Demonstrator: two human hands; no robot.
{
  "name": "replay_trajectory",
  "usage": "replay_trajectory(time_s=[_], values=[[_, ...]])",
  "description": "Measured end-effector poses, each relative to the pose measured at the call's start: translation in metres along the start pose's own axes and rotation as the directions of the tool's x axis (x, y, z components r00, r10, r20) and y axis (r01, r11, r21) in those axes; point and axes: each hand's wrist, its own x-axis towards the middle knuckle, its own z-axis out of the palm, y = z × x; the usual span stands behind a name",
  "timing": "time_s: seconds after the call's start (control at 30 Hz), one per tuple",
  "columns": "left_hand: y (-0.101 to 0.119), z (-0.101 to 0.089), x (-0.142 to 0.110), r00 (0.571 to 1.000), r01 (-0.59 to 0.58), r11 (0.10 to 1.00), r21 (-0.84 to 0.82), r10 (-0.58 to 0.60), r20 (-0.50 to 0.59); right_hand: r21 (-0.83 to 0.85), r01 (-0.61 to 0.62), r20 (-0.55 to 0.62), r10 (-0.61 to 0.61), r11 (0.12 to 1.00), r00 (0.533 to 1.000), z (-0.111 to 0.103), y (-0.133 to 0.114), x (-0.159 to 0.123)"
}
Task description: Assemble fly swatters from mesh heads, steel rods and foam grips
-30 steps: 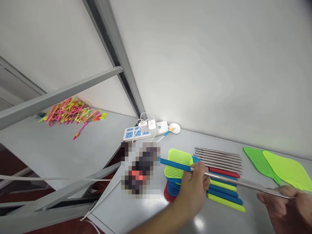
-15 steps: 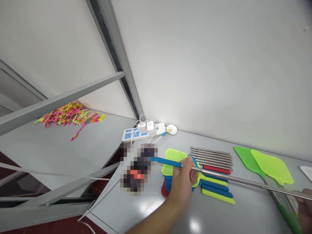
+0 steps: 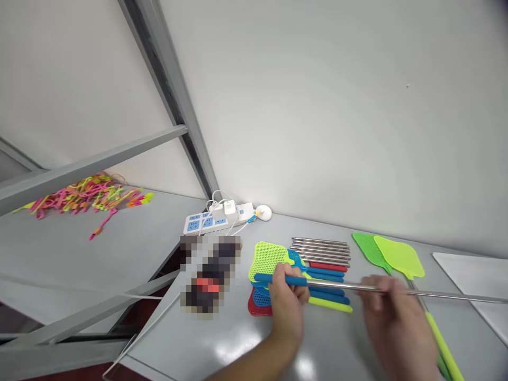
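Note:
My left hand is closed around the blue handle of a telescopic fly swatter rod, held nearly level above the table. Closer to the middle of the rod, my right hand has its fingers pinched on the metal shaft; it is slightly blurred. The rod's far end runs out of view at right. Beneath my left hand lie a lime swatter head, blue ones and a red one. Beside them are loose handles, including a red one and a lime one, and several metal rods.
A lime fly swatter and a green one lie at right, beside a white sheet. A power strip with cables stands by the wall. A pixelated item lies left. Pink and yellow pieces lie beyond the metal frame.
My right hand has come in from the right edge and sits closer to my left hand along the rod. The view has shifted right, showing more of the white sheet.

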Motion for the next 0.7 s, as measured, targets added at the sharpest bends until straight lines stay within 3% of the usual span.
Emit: replay_trajectory(time_s=[0.1,0.33,0.5,0.7], values=[[-0.012,-0.001,-0.008,0.998,0.049,0.999,0.023,-0.05,0.044,0.075,-0.072,0.065,0.067,0.995,0.996,0.018,0.011,-0.013],[0.013,-0.002,0.004,0.997,-0.051,0.999,0.013,0.05,0.059,0.096,-0.234,0.23,0.207,0.968,0.951,0.004,0.016,-0.006],[0.034,-0.003,0.014,0.98,-0.199,0.978,-0.056,0.198,-0.018,0.206,-0.047,0.004,0.047,0.977,0.999,-0.01,-0.002,0.01],[0.051,-0.008,0.025,0.96,-0.279,0.955,-0.104,0.274,-0.064,0.198,0.033,-0.151,-0.003,0.98,0.989,-0.019,-0.013,0.022]])
